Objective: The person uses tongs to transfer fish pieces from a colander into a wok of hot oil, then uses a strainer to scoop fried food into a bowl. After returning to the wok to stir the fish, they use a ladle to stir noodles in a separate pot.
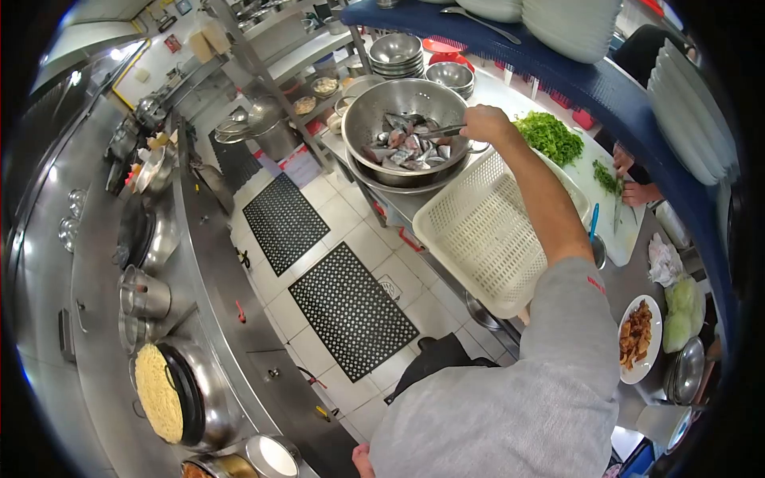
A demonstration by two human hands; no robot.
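Observation:
My right hand [485, 126] is closed around the handle of a slim metal utensil [449, 130]. Its far end is among pieces of silvery-skinned fish [408, 147], so I cannot make out its exact kind. The fish lies in a large perforated steel colander [362, 111], set over a wider metal basin [406, 187]. Below my outstretched right arm is a cream plastic basket [478, 239] with a slotted bottom; the arm covers part of it. Only a bit of my left hand [362, 460] shows at the bottom edge, low beside my body; its fingers are not clear.
Chopped greens [550, 137] lie on a white cutting board [590, 163], where another person's hand [640, 193] is beside a knife [618, 209]. A blue shelf [550, 60] with stacked plates hangs above. Black mats [351, 311] cover the floor between counters. A plate of browned food [636, 334] stands right.

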